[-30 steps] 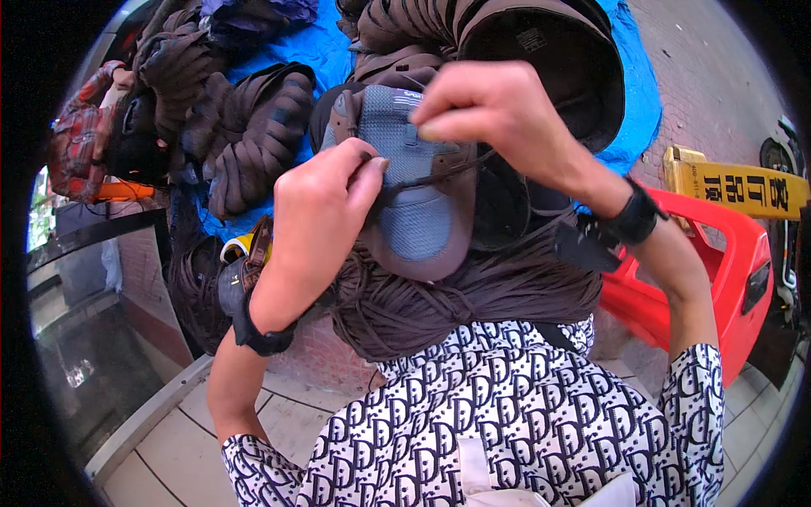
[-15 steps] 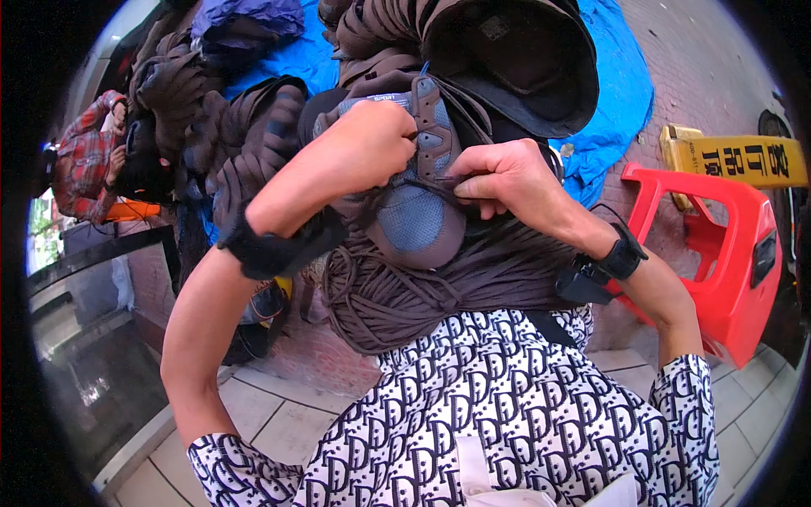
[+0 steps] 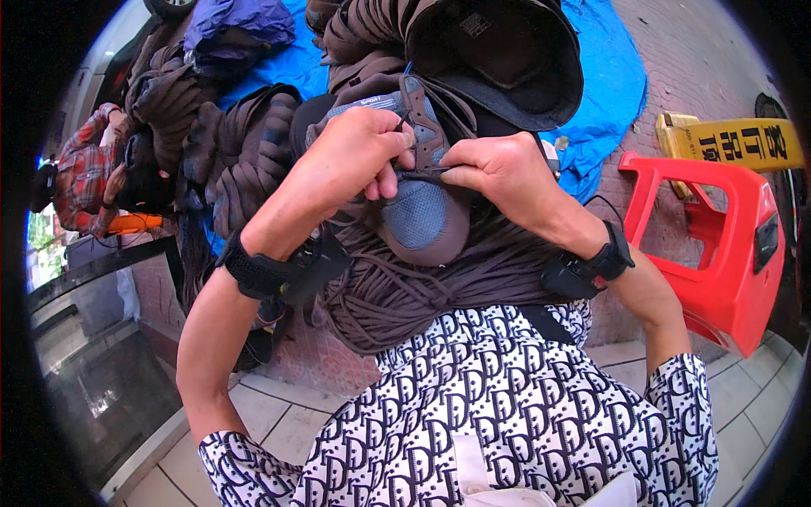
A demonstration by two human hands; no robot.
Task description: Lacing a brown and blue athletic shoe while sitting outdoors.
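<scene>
A brown shoe upper [image 3: 443, 224] with a blue mesh toe rests in front of me, toe towards me, on a thick bundle of dark brown shoelaces [image 3: 405, 296]. Over its left side, my left hand [image 3: 359, 152] is closed in a pinch on a dark lace near the eyelets. From the right, my right hand [image 3: 507, 173] pinches a lace between thumb and forefinger, beside the lowest eyelets. The fingers partly hide the lace ends. Both wrists carry black straps with small black devices.
Stacks of brown shoe uppers [image 3: 258, 169] lie behind and left, partly on blue sheeting [image 3: 612, 93]. At the right stand a red plastic stool [image 3: 726, 291] and a yellow sign [image 3: 735, 144]. Another person in a checked shirt [image 3: 84, 182] is at the far left, near a glass-panelled case [image 3: 101, 355].
My left hand has turned and its fingers have come lower over the shoe upper. My right hand has shifted slightly left, its pinch closer to the eyelets.
</scene>
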